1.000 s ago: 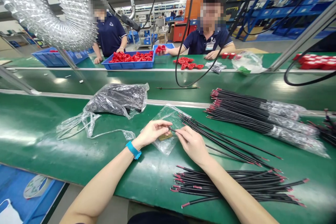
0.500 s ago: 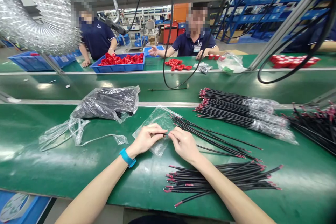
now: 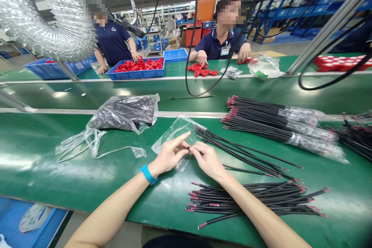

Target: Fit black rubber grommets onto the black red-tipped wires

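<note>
Near the middle of the bench my left hand (image 3: 167,158) and my right hand (image 3: 208,159) meet fingertip to fingertip over a black cable (image 3: 247,171). It runs out to the right from behind my right hand. Thumb and fingers of my left hand close round its near end, the index finger lifted. My right hand pinches it at a small dark piece (image 3: 188,148), too small to make out. Under the hands lies a clear plastic bag (image 3: 167,136). Several cables with dark fittings (image 3: 232,146) lie just to the right; a loose pile of red-tipped cables (image 3: 261,197) passes beneath my right forearm.
A bag of black parts (image 3: 124,112) lies back left with a plastic strip (image 3: 94,143). Bagged cable bundles (image 3: 261,118) lie back right. A black cord loop (image 3: 188,73) hangs ahead. Across the bench two people handle red parts (image 3: 142,64) by a blue tray (image 3: 136,74).
The view has swung slightly, shifting the scene to the right. My left index finger has lifted and straightened; both hands stay together at the cable. The people opposite have moved their hands onto red parts.
</note>
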`<state>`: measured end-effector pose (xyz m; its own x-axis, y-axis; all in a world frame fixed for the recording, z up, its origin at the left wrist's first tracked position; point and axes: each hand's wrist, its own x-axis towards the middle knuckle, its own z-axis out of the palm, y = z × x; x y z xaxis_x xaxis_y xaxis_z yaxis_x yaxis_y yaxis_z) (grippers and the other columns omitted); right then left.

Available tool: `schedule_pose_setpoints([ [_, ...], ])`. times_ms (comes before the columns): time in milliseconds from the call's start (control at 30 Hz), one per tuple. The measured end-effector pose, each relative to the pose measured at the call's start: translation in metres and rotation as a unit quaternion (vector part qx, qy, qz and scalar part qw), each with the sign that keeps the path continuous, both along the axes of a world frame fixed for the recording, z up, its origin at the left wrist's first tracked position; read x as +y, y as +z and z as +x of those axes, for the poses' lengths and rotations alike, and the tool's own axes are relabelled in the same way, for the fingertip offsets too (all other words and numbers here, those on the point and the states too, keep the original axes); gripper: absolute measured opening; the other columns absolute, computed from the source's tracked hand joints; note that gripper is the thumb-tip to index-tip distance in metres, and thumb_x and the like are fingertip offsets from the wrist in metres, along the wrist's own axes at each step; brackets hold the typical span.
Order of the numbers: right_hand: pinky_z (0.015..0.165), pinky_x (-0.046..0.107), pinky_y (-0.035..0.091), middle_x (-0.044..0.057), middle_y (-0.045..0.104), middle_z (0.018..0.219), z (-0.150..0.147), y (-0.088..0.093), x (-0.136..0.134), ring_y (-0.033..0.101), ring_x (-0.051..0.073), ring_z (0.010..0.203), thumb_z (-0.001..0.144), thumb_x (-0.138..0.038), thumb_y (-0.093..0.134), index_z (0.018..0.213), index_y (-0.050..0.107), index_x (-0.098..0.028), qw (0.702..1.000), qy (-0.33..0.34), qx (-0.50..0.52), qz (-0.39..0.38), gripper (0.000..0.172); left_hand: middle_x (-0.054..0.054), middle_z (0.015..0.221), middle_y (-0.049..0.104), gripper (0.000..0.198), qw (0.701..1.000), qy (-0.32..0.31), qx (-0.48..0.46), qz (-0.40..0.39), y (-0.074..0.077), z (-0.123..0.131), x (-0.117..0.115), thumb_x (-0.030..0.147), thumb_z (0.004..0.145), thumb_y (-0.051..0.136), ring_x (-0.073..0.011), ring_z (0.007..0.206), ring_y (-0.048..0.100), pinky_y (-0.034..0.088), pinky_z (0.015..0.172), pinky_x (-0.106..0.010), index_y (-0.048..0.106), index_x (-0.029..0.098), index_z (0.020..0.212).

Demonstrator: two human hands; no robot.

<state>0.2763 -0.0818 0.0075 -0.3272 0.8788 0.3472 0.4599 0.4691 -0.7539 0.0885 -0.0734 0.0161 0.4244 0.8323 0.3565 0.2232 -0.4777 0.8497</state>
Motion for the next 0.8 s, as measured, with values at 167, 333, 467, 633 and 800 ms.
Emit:
schedule_pose_setpoints([
  [167, 0.066, 0.026, 0.042, 0.002, 0.058, 0.075, -0.001, 0.001, 0.002, 0.056, 0.015, 0.07, 0.099, -0.031, 0.046, 0.084, 0.068, -0.02, 1.0, -0.008, -0.001, 0.008, 0.029, -0.003, 0.096, 0.069, 0.06, 0.999, 0.029, -0.021, -0.012, 0.0, -0.003, 0.005, 0.019, 0.087, 0.061, -0.0142, 0.086, 0.064, 0.053, 0.086, -0.029, 0.041, 0.024, 0.143],
  [333, 0.071, 0.027, 0.045, 0.004, 0.063, 0.086, 0.0, 0.001, 0.002, 0.06, 0.017, 0.077, 0.097, -0.031, 0.051, 0.095, 0.068, -0.02, 0.998, -0.032, 0.012, 0.053, 0.02, -0.002, 0.097, 0.068, 0.058, 0.999, 0.047, -0.022, 0.01, -0.002, -0.005, 0.007, 0.018, 0.087, 0.062, -0.0129, 0.087, 0.064, 0.053, 0.088, -0.028, 0.043, 0.025, 0.141],
  [467, 0.069, 0.028, 0.044, 0.004, 0.061, 0.081, 0.001, 0.0, 0.0, 0.058, 0.017, 0.071, 0.098, -0.028, 0.046, 0.092, 0.066, -0.019, 0.997, -0.022, -0.033, 0.07, 0.023, -0.003, 0.096, 0.068, 0.058, 0.999, 0.041, -0.021, 0.007, -0.002, -0.004, 0.006, 0.018, 0.087, 0.061, -0.0135, 0.087, 0.064, 0.053, 0.088, -0.028, 0.042, 0.024, 0.142],
  [633, 0.066, 0.027, 0.042, 0.003, 0.059, 0.076, 0.002, 0.0, 0.0, 0.057, 0.015, 0.067, 0.1, -0.027, 0.041, 0.085, 0.065, -0.02, 0.996, -0.006, -0.075, 0.052, 0.029, -0.002, 0.1, 0.07, 0.056, 0.998, 0.025, 0.002, 0.049, -0.001, -0.001, 0.002, 0.016, 0.089, 0.058, -0.0133, 0.09, 0.065, 0.051, 0.091, -0.029, 0.043, 0.024, 0.141],
  [800, 0.066, 0.026, 0.043, 0.003, 0.061, 0.077, 0.005, 0.004, 0.001, 0.057, 0.015, 0.068, 0.1, -0.029, 0.042, 0.088, 0.066, -0.02, 0.996, -0.014, -0.073, 0.058, 0.029, -0.004, 0.103, 0.069, 0.049, 0.997, 0.026, 0.03, 0.065, 0.007, -0.012, 0.011, 0.025, 0.089, 0.06, -0.0149, 0.091, 0.064, 0.05, 0.091, -0.029, 0.049, 0.022, 0.137],
])
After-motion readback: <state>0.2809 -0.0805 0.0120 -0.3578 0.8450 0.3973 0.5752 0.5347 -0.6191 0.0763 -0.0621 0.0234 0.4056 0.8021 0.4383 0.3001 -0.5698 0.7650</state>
